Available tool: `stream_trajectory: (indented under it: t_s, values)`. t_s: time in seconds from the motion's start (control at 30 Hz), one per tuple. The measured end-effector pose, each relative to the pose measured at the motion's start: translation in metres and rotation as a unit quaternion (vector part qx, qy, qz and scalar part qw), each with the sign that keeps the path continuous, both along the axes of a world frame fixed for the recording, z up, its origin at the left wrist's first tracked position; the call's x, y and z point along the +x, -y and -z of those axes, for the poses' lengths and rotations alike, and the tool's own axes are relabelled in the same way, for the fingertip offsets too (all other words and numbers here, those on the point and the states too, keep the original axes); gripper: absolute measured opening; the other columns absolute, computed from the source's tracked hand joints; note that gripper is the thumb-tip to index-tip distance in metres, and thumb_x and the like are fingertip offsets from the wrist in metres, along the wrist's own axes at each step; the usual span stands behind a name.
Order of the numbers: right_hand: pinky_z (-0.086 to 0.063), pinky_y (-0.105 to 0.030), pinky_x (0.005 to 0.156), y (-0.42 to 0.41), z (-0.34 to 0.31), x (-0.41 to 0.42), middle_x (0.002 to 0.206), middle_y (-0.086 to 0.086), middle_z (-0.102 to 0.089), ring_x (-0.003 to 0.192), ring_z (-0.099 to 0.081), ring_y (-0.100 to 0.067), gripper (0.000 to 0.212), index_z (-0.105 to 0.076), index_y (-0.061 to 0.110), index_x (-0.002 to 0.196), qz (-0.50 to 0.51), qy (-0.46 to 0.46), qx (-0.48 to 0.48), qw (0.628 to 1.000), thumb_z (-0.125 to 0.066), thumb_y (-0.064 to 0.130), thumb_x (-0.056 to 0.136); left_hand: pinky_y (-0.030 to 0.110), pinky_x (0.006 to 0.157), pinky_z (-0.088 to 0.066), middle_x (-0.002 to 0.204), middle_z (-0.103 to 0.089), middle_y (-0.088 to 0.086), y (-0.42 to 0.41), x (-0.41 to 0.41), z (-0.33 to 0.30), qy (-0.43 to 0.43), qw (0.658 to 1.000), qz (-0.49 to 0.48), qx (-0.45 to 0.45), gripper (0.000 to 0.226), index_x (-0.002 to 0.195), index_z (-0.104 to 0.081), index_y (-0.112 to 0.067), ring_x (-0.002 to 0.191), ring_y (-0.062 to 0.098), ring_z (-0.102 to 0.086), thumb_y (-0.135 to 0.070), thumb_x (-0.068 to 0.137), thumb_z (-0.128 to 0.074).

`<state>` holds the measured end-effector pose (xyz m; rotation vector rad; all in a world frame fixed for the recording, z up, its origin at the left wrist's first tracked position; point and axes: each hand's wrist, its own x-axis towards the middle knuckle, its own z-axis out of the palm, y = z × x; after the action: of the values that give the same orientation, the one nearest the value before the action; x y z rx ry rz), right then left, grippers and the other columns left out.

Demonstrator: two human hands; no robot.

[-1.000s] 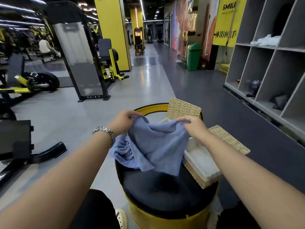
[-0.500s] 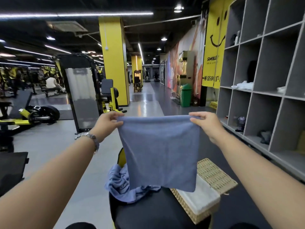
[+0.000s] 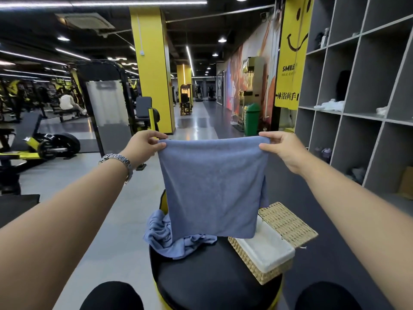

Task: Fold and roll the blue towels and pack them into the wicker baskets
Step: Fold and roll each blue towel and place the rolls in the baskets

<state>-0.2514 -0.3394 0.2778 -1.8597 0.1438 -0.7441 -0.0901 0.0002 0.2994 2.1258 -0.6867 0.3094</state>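
A blue towel [image 3: 212, 186] hangs flat and spread in front of me. My left hand [image 3: 143, 146] pinches its top left corner and my right hand [image 3: 283, 148] pinches its top right corner. Below it, a crumpled heap of blue towels [image 3: 165, 240] lies on the left side of a round black stool top [image 3: 201, 276]. A wicker basket [image 3: 266, 271] with a white liner and an open woven lid [image 3: 288, 222] stands on the stool's right side. The hanging towel hides the stool's far edge.
Grey cubby shelves [image 3: 357, 108] run along the right wall. Gym machines [image 3: 55, 144] stand at the left, with a person sitting far back. A yellow pillar [image 3: 152, 63] and a green bin [image 3: 252, 117] are ahead. My knees show at the bottom.
Both hands lifted the towel off the stool from a bunched state and pulled it out flat at chest height. The view tilted up.
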Motion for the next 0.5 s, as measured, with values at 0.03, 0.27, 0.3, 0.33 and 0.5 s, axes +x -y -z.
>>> stream_trajectory:
  t_s: [0.03, 0.27, 0.3, 0.33, 0.5]
  values:
    - [-0.053, -0.012, 0.079, 0.0, 0.002, 0.001, 0.11, -0.003, -0.065, 0.095, -0.062, -0.008, 0.049, -0.06, 0.009, 0.124, -0.011, -0.011, -0.005, 1.0, -0.071, -0.003, 0.078, 0.035, 0.082, -0.053, 0.088, -0.069, 0.002, 0.0, 0.0, 0.001, 0.006, 1.0, -0.004, 0.007, 0.023, 0.111, -0.068, -0.018, 0.083, 0.019, -0.063, -0.021, 0.089, -0.064]
    - [-0.049, -0.031, 0.089, -0.002, 0.018, 0.007, 0.106, -0.002, -0.069, 0.098, -0.062, -0.016, 0.026, -0.07, 0.016, 0.112, 0.08, -0.042, -0.12, 0.989, -0.066, 0.009, 0.086, 0.038, 0.078, -0.056, 0.088, -0.069, 0.002, 0.0, -0.001, 0.015, 0.012, 0.999, -0.016, 0.025, 0.022, 0.105, -0.071, -0.016, 0.082, 0.024, -0.065, -0.018, 0.082, -0.072]
    - [-0.048, -0.029, 0.084, -0.003, 0.02, 0.007, 0.102, -0.002, -0.07, 0.095, -0.061, -0.015, 0.022, -0.071, 0.015, 0.108, 0.087, -0.041, -0.127, 0.987, -0.064, 0.01, 0.087, 0.034, 0.077, -0.054, 0.087, -0.068, 0.001, 0.001, -0.002, 0.018, 0.018, 0.999, -0.016, 0.03, 0.023, 0.105, -0.07, -0.015, 0.08, 0.018, -0.063, -0.016, 0.082, -0.072]
    - [-0.045, -0.028, 0.081, -0.005, 0.022, 0.006, 0.098, -0.002, -0.069, 0.092, -0.061, -0.015, 0.02, -0.072, 0.014, 0.106, 0.093, -0.041, -0.139, 0.985, -0.063, 0.011, 0.088, 0.031, 0.076, -0.052, 0.086, -0.067, 0.0, 0.001, -0.002, 0.02, 0.021, 0.999, -0.015, 0.034, 0.022, 0.104, -0.07, -0.015, 0.079, 0.014, -0.062, -0.015, 0.083, -0.071]
    - [-0.04, -0.024, 0.075, -0.006, 0.035, 0.006, 0.093, -0.002, -0.068, 0.087, -0.059, -0.014, 0.015, -0.072, 0.011, 0.101, 0.113, -0.044, -0.165, 0.979, -0.063, 0.014, 0.089, 0.034, 0.079, -0.056, 0.086, -0.07, 0.003, -0.001, 0.001, 0.037, -0.012, 0.999, 0.0, 0.05, 0.016, 0.104, -0.069, -0.016, 0.081, 0.02, -0.067, -0.018, 0.089, -0.063]
